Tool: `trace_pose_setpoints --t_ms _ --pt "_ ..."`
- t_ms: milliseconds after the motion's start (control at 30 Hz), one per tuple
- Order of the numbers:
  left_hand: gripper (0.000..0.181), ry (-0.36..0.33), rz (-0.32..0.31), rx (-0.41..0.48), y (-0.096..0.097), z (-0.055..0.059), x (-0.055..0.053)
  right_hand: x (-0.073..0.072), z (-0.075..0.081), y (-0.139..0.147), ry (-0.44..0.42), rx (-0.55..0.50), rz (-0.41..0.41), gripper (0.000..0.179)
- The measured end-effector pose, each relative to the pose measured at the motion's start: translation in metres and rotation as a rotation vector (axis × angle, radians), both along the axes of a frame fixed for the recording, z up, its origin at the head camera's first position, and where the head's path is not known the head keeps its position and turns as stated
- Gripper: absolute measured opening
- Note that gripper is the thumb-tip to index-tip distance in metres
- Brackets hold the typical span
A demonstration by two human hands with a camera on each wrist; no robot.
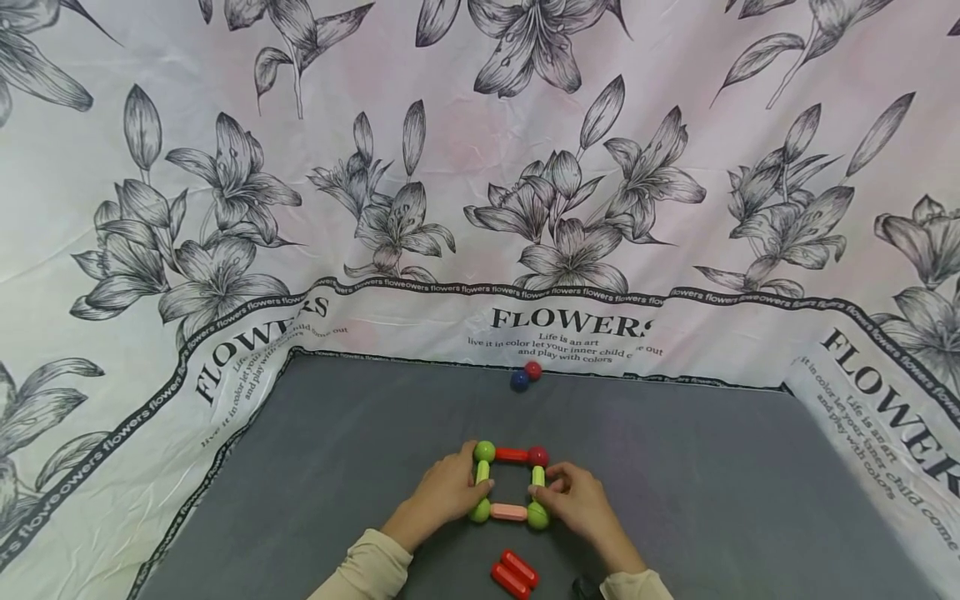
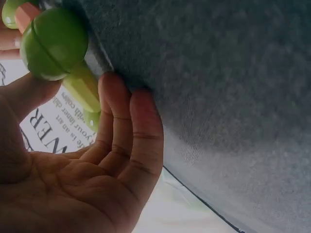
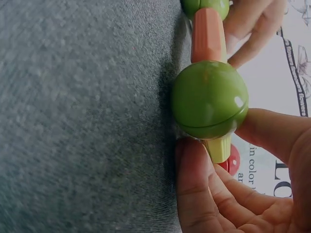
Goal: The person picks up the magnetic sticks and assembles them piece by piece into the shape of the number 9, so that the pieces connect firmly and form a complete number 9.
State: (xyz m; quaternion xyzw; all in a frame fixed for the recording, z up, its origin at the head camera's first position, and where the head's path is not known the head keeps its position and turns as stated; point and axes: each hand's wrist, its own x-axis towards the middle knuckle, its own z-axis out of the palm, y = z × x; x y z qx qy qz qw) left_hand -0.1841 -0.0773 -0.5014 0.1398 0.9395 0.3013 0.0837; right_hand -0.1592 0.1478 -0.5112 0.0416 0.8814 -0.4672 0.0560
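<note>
A square of toy building rods and balls lies flat on the grey table point(image 1: 337, 433). Its corners are green balls point(image 1: 537, 515) and one red ball point(image 1: 537, 456). A red rod point(image 1: 512, 455) forms the far side, a salmon rod point(image 1: 509, 512) the near side. My left hand point(image 1: 442, 490) holds the left yellow-green rod point(image 1: 483, 472), thumb at the near green ball point(image 2: 56, 43) and fingertips at the rod's outer side. On the right, thumb and fingers of my right hand point(image 1: 583, 500) pinch the other yellow-green rod point(image 3: 218, 149) beside its green ball point(image 3: 210, 99).
Two red rods point(image 1: 515, 573) lie side by side at the near edge, left of a dark object point(image 1: 585, 588) partly cut off. A blue ball point(image 1: 520, 381) and another red ball point(image 1: 533, 371) touch at the back. Flower-printed cloth point(image 1: 405, 325) borders the table.
</note>
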Motion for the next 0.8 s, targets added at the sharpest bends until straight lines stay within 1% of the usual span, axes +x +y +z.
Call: trace_pose_setpoints --t_ms 100,267,533,667,800 --pt "0.071 0.0 0.007 -0.006 0.002 -0.003 0.0 -0.002 -0.001 -0.001 -0.002 0.01 0.009 0.041" --pt "0.07 0.011 0.005 -0.002 0.002 -0.003 0.001 -0.002 -0.003 -0.002 -0.009 0.008 0.01 0.04" --pt "0.069 0.005 -0.02 0.017 0.002 0.003 0.003 -0.003 0.0 0.001 -0.005 0.006 0.028 0.041" --pt "0.071 -0.01 -0.023 0.02 0.002 0.004 0.002 0.004 0.007 0.006 0.004 0.038 0.043 0.039" --pt "0.072 0.001 -0.017 0.029 0.0 0.002 0.002 0.018 0.018 0.007 0.045 0.081 0.004 0.03"
